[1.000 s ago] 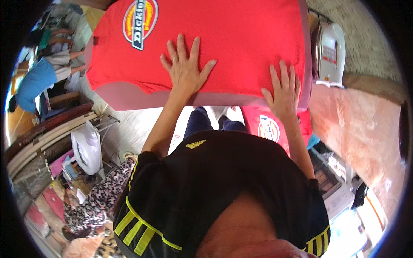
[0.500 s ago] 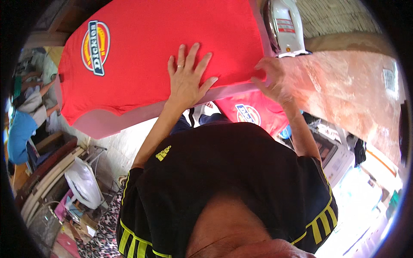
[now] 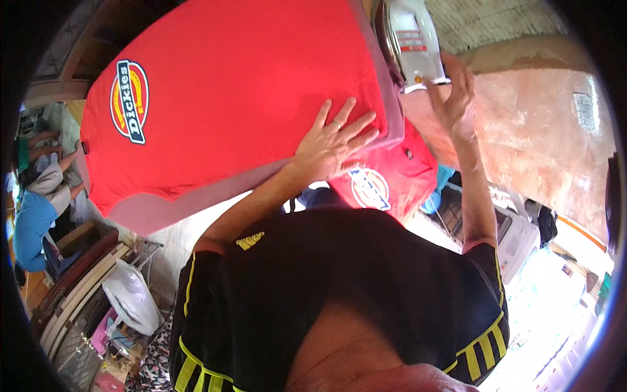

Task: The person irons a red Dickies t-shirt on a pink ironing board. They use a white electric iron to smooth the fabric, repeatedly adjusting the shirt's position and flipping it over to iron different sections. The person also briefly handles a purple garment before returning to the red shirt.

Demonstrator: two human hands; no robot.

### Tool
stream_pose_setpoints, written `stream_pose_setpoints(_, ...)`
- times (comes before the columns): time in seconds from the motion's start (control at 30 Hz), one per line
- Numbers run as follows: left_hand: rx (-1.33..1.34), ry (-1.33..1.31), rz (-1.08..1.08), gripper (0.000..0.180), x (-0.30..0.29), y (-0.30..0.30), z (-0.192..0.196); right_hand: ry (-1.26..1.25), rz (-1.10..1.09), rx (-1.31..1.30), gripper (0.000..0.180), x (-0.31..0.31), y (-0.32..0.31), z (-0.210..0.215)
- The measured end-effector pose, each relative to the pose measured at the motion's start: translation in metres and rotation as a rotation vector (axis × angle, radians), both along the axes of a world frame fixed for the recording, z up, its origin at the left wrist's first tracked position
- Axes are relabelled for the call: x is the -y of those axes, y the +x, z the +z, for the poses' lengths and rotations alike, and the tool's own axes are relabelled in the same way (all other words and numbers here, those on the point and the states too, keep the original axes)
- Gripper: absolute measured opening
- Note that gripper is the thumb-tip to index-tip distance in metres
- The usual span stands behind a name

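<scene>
A bright red cotton T-shirt with an oval badge in yellow, red and dark blue on its chest is seen spread flat over a padded ironing surface covered in pale pinkish-grey cloth, whose bare edge shows below the shirt's lower border. The left hand is laid palm down on the shirt near the right end of the surface, fingers spread wide and flat, nothing gripped; a ring can be seen on one finger. The right hand is raised just beyond the end of the surface, its fingers open and loosely extended, and it is held against the lower edge of a white and grey steam iron that stands on end there (whether the iron is actually grasped cannot be told, since only touching fingertips are shown). Below the surface's end, a second red garment with the same kind of oval badge is seen hanging or draped, partly hidden by the left wrist. A black short-sleeved shirt with yellow stripes is worn by the person and fills the lower middle of the view. At the lower left, a white plastic bag is seen on the floor beside wooden slats, and at the far left another person in a blue top is partly visible.
</scene>
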State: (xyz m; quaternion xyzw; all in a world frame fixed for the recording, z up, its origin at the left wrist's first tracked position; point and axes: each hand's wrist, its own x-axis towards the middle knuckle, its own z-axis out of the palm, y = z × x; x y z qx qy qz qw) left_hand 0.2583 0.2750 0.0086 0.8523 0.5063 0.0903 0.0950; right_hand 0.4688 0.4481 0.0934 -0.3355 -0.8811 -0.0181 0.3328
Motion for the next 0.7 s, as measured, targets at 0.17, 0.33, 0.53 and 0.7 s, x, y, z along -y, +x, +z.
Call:
stream_pose_setpoints(0.17, 0.045, -0.004, -0.025, 0.077, -0.001, -0.002, -0.004, -1.03, 0.013, -0.31, 0.032, -0.112, -0.004, -0.04)
stream_pose_setpoints(0.33, 0.27, -0.024, -0.087, 0.077, 0.01, -0.004, -0.006, -1.18, -0.113, -0.38, 0.035, -0.102, -0.029, -0.007)
stream_pose_setpoints(0.53, 0.306, 0.119, 0.277, 0.07, 0.043, -0.064, -0.006, -1.105, -0.097, -0.231, 0.032, -0.036, -0.049, 0.06)
stream_pose_setpoints(0.7, 0.074, 0.243, 0.777, 0.073, 0.066, -0.16, 0.0, -1.103, -0.113, -0.235, 0.026, 0.039, -0.091, 0.047)
